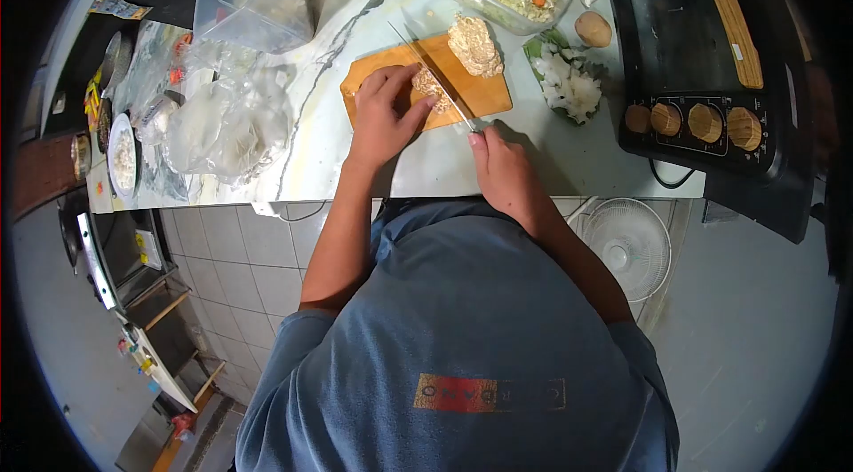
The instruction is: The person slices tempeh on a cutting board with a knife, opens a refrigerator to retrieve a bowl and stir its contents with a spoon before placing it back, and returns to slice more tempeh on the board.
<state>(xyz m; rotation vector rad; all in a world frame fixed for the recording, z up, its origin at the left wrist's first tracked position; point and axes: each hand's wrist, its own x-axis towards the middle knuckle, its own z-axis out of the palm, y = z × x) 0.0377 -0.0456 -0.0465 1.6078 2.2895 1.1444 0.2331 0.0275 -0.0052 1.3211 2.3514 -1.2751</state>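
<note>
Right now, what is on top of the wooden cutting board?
On the cutting board: a large pale lump and a smaller piece beside the knife. Whatever the left hand covers cannot be seen.

Below your marble-patterned bench (311,121) you have grey floor tiles (267,237) on the left and a round fan (626,250) on the right.

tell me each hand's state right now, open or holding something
Left hand: bent fingers at the smaller food piece on the board; grip unclear.
Right hand: closed, holding the knife.
</note>
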